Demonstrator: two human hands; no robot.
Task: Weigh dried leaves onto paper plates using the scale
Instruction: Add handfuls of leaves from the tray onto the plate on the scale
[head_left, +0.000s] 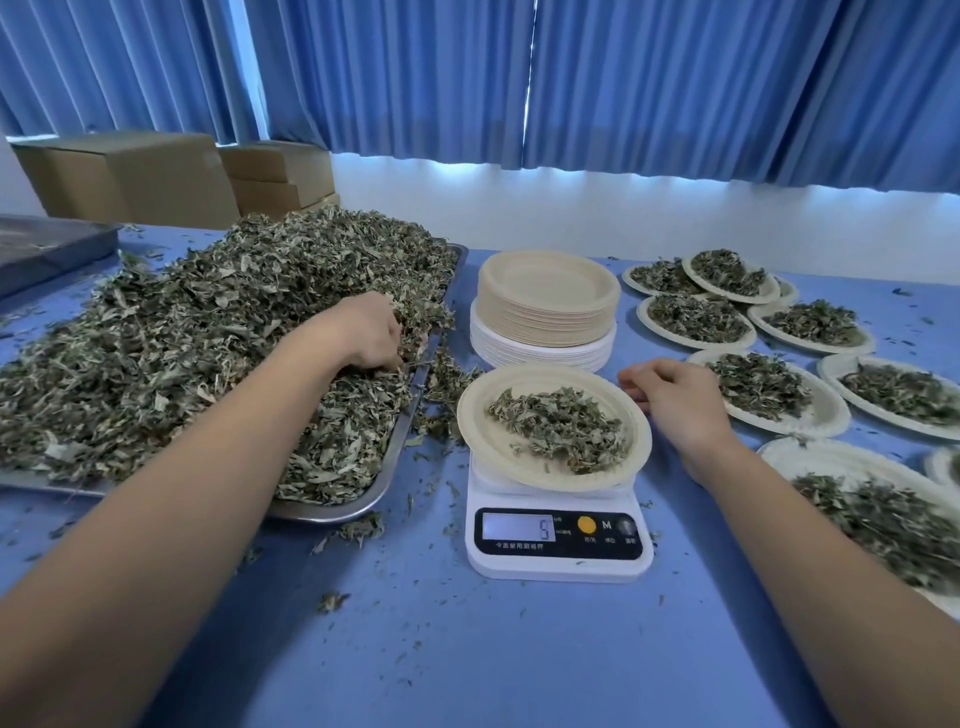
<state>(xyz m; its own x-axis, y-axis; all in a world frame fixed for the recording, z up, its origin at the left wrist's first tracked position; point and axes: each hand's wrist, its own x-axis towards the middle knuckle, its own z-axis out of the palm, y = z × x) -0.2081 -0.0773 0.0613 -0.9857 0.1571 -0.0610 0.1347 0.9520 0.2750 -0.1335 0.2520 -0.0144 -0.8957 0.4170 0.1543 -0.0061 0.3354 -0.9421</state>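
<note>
A white digital scale (558, 543) stands in the middle of the blue table, its display lit. On it rests a paper plate (485, 415) holding a small heap of dried leaves (563, 428). A big pile of dried leaves (208, 343) fills a metal tray (387, 470) on the left. My left hand (366, 332) is dug into the pile's right edge, fingers curled around leaves. My right hand (675, 400) rests just right of the plate on the scale, fingers loosely bent near its rim, with nothing visible in them.
A stack of empty paper plates (545, 306) stands behind the scale. Several filled plates (779, 395) cover the table's right side. Loose leaf bits litter the table (467, 649). A second metal tray (47, 249) and cardboard boxes (156, 176) sit at the back left.
</note>
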